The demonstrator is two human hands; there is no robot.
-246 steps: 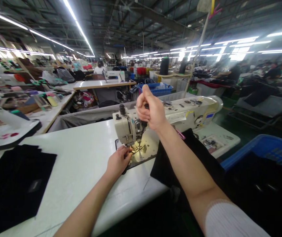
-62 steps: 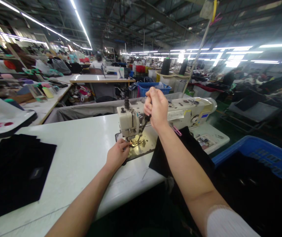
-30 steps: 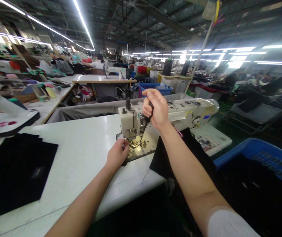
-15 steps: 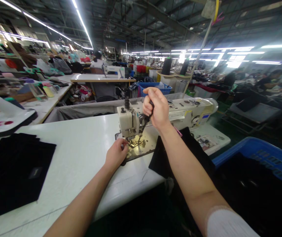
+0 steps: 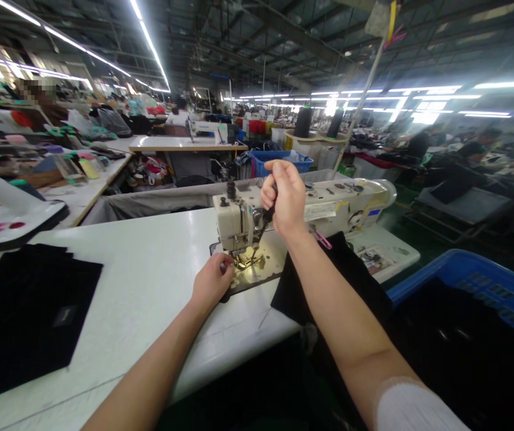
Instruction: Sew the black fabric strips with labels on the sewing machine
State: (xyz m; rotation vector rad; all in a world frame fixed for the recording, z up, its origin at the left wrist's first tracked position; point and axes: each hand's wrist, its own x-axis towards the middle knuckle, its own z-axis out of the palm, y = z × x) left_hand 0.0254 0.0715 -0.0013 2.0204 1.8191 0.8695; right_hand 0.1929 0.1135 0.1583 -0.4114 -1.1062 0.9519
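My right hand [image 5: 287, 196] is wrapped round the dark handle of a screwdriver [image 5: 268, 216], held upright at a slant. Its thin shaft runs down to a small metal guide [image 5: 248, 261] on the shiny bed plate [image 5: 269, 267] of a sewing machine [image 5: 230, 216]. My left hand [image 5: 212, 279] rests at the plate's left side, thumb and fingers pressed together beside the presser foot. Whatever those fingertips hold, if anything, is hidden. Under my right forearm lies black fabric [image 5: 290, 287].
More black cloth pieces [image 5: 27, 311] lie on the left of the white table [image 5: 144, 287]. A blue basket [image 5: 459, 263] with dark cloth stands at the right. Thread cones [image 5: 302, 123] stand behind the machine, and a pole [image 5: 365, 102] rises there.
My right hand has shifted very slightly left, its grip on the screwdriver unchanged. My left hand stays in the same place.
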